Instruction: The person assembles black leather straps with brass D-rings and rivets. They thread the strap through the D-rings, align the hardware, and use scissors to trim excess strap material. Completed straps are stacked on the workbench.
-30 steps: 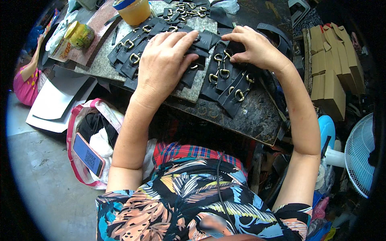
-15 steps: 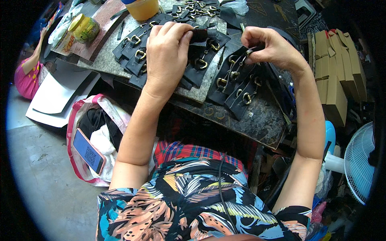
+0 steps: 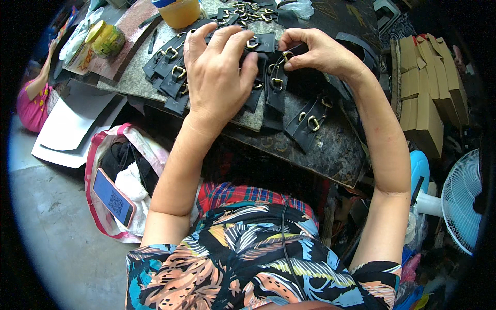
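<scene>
My right hand [image 3: 323, 54] pinches the upper end of a black leather strap piece [image 3: 274, 98] between thumb and fingers. Brass-coloured D-rings show on this piece, which hangs down over the worktable's front part. Spread over a pile of similar black leather pieces [image 3: 168, 77] is my left hand [image 3: 217, 77], its thumb apart from the fingers and its fingertips touching the pile. A black piece with a ring [image 3: 265, 42] lies between both hands. To the right, another black leather piece with rings [image 3: 308, 123] lies on the dark tabletop.
The worktable [image 3: 330, 157] has a pale stone slab on it. Loose metal-ringed pieces [image 3: 245, 13], a tub of amber stuff [image 3: 179, 13] and a yellow-lidded jar [image 3: 107, 41] stand or lie farther back. Cardboard boxes [image 3: 426, 88] and a fan [image 3: 462, 201] are at right, a bag [image 3: 92, 191] at left.
My right hand has moved left with a strap piece, away from the piece lying at right. My left hand's fingers have spread from a closed grasp over the pile.
</scene>
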Demonstrator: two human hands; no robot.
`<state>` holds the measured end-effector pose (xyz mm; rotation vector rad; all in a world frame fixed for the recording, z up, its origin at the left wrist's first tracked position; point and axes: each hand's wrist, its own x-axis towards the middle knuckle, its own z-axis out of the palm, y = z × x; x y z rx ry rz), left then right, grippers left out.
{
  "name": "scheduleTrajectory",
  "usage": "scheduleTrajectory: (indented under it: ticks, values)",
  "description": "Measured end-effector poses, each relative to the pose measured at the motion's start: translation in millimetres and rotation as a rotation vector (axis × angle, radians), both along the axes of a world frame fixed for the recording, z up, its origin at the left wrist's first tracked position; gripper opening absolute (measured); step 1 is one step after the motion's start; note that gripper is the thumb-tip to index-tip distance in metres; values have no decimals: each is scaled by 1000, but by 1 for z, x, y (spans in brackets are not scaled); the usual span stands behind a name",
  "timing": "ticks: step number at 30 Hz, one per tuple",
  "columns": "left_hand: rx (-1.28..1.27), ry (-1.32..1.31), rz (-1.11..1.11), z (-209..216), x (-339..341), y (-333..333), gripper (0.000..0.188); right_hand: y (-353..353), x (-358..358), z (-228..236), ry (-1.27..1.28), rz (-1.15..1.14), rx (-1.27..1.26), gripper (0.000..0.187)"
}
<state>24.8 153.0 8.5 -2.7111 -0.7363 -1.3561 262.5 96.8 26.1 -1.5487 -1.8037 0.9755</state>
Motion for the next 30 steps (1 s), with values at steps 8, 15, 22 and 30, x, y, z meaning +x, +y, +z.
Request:
scheduleTrajectory:
  ticks: [8,15,22,30]
  values:
    - [-342,-134,-288,8,-9,-49,52,-20,12,40,204,151,-10,29]
    - [-816,-23,-314,18,-6,-51,45,-11,8,26,36,115,50,34]
    - [-183,139,-89,11,3,-42,32,-4,-11,-12,-266,-241,121,60]
    - [-11,442,-47,-4,9,-42,35,-9,2,-13,-507,-277,381,63]
